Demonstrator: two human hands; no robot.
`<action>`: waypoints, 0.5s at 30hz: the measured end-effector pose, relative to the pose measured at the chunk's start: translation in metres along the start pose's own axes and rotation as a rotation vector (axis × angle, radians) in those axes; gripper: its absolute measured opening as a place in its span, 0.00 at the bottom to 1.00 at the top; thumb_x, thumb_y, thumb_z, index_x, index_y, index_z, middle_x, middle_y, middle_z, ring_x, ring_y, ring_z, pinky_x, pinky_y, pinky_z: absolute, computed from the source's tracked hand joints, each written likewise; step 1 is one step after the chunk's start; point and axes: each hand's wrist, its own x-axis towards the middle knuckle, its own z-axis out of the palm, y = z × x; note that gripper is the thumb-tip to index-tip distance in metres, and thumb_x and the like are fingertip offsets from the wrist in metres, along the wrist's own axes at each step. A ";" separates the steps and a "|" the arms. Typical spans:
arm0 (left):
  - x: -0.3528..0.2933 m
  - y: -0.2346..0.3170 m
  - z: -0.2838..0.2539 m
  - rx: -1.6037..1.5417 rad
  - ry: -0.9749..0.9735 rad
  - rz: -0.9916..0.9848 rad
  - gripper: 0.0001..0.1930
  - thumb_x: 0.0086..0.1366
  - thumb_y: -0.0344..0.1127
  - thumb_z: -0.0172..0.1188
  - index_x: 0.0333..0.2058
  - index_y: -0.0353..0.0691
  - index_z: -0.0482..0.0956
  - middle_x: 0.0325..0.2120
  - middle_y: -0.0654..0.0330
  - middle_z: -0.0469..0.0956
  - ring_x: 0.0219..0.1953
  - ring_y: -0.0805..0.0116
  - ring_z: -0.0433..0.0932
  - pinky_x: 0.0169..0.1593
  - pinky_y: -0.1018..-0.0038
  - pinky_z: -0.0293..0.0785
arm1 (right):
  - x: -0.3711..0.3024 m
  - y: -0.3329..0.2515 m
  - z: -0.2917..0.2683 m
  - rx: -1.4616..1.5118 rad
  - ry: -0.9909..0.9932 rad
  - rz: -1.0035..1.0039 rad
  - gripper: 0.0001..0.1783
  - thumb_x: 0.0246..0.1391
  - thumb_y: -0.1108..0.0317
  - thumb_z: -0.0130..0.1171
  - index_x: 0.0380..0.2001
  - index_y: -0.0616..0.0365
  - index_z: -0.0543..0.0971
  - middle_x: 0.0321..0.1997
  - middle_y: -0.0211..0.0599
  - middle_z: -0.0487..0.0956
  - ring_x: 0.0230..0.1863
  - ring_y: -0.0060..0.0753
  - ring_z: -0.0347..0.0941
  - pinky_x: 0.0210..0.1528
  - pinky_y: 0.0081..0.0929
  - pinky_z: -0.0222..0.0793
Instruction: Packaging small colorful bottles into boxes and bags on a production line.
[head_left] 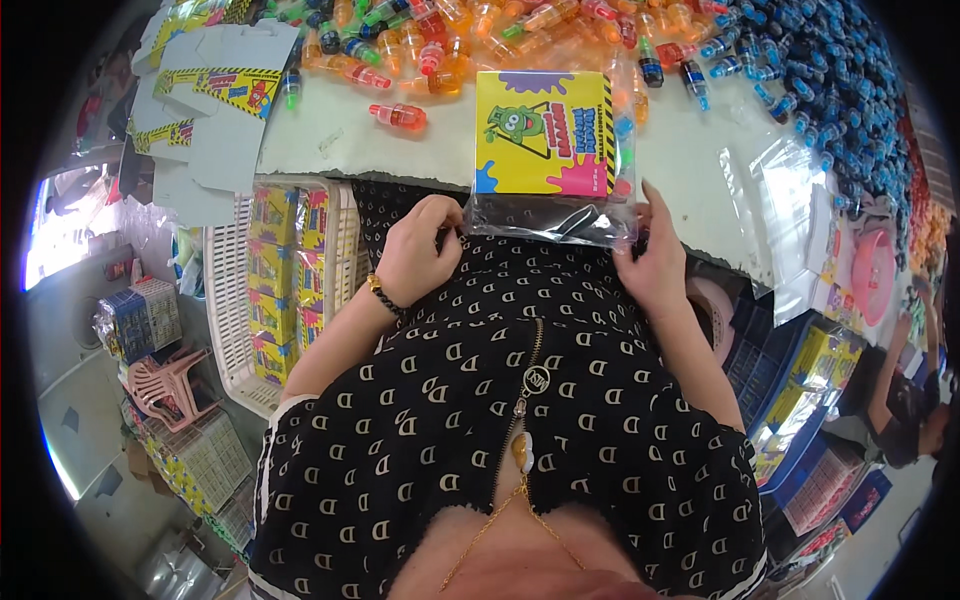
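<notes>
Yellow box [543, 133] in clear bag [552, 215] — table edge.

A yellow carton [543, 132] printed with a green cartoon monster and pink and purple splashes sits inside a clear plastic bag [552, 217]. It stands upright, face toward the wearer, between the two hands, its top above them. The bag's open, crinkled lower end hangs between the left hand [418, 250] and right hand [656, 262], pinched at both sides.

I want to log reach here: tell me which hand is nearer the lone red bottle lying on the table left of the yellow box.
Left. The left hand grips the clear bag's lower left corner, below the red bottle. The right hand holds the bag's right corner, beyond the yellow box.
</notes>
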 end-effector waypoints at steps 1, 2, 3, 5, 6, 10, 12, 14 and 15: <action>0.000 0.007 0.000 -0.047 0.010 -0.015 0.11 0.54 0.28 0.61 0.37 0.37 0.71 0.31 0.52 0.74 0.31 0.56 0.77 0.34 0.70 0.75 | -0.001 0.001 0.001 -0.001 0.000 0.003 0.21 0.50 0.75 0.56 0.50 0.57 0.72 0.31 0.41 0.74 0.30 0.42 0.73 0.36 0.31 0.70; 0.000 0.013 0.002 -0.095 0.020 -0.029 0.12 0.54 0.26 0.60 0.38 0.37 0.71 0.31 0.52 0.74 0.32 0.56 0.77 0.35 0.69 0.75 | 0.000 0.005 0.003 -0.022 -0.031 0.069 0.24 0.50 0.76 0.55 0.53 0.56 0.70 0.32 0.41 0.74 0.31 0.41 0.74 0.36 0.31 0.71; 0.002 0.016 0.006 -0.092 0.023 -0.032 0.12 0.54 0.26 0.60 0.38 0.37 0.71 0.31 0.52 0.74 0.32 0.56 0.77 0.35 0.69 0.75 | 0.001 0.008 0.006 -0.039 -0.064 0.130 0.28 0.50 0.76 0.55 0.56 0.56 0.68 0.33 0.41 0.75 0.31 0.41 0.74 0.37 0.31 0.71; 0.010 0.022 0.016 0.021 -0.004 -0.139 0.14 0.54 0.25 0.59 0.40 0.36 0.69 0.33 0.52 0.74 0.33 0.58 0.77 0.36 0.69 0.75 | 0.000 0.013 0.008 -0.051 -0.101 0.186 0.31 0.49 0.76 0.54 0.59 0.55 0.65 0.33 0.41 0.75 0.32 0.40 0.74 0.37 0.31 0.71; 0.013 0.022 0.016 0.078 -0.016 -0.194 0.16 0.54 0.25 0.58 0.42 0.35 0.69 0.34 0.52 0.74 0.34 0.58 0.78 0.37 0.69 0.76 | -0.003 0.016 0.006 -0.130 -0.100 0.087 0.32 0.50 0.76 0.54 0.60 0.55 0.64 0.33 0.41 0.75 0.32 0.40 0.74 0.37 0.31 0.71; 0.011 -0.010 0.019 -0.007 0.074 -0.110 0.18 0.54 0.22 0.58 0.45 0.33 0.67 0.36 0.54 0.75 0.38 0.65 0.78 0.41 0.71 0.75 | -0.015 0.022 -0.010 -0.290 -0.104 -0.118 0.33 0.50 0.75 0.54 0.62 0.56 0.62 0.34 0.41 0.75 0.32 0.40 0.74 0.37 0.32 0.71; -0.002 -0.007 0.009 -0.100 0.000 -0.178 0.18 0.54 0.22 0.57 0.45 0.33 0.67 0.36 0.54 0.75 0.38 0.64 0.78 0.41 0.71 0.75 | -0.019 0.025 -0.017 -0.295 -0.124 -0.122 0.33 0.51 0.75 0.54 0.62 0.56 0.61 0.34 0.42 0.75 0.32 0.41 0.74 0.37 0.33 0.72; -0.009 0.008 -0.005 -0.276 -0.146 -0.309 0.18 0.55 0.21 0.56 0.46 0.34 0.67 0.36 0.54 0.74 0.39 0.64 0.78 0.41 0.71 0.75 | -0.016 0.013 -0.008 -0.254 -0.062 -0.129 0.31 0.51 0.75 0.54 0.61 0.56 0.63 0.34 0.42 0.75 0.32 0.42 0.74 0.36 0.35 0.71; -0.007 0.012 -0.007 -0.278 -0.145 -0.308 0.18 0.55 0.21 0.56 0.46 0.34 0.67 0.36 0.54 0.74 0.39 0.64 0.78 0.41 0.71 0.75 | -0.014 0.003 -0.002 -0.218 0.003 -0.133 0.30 0.51 0.76 0.53 0.59 0.56 0.65 0.33 0.43 0.75 0.33 0.43 0.74 0.36 0.36 0.71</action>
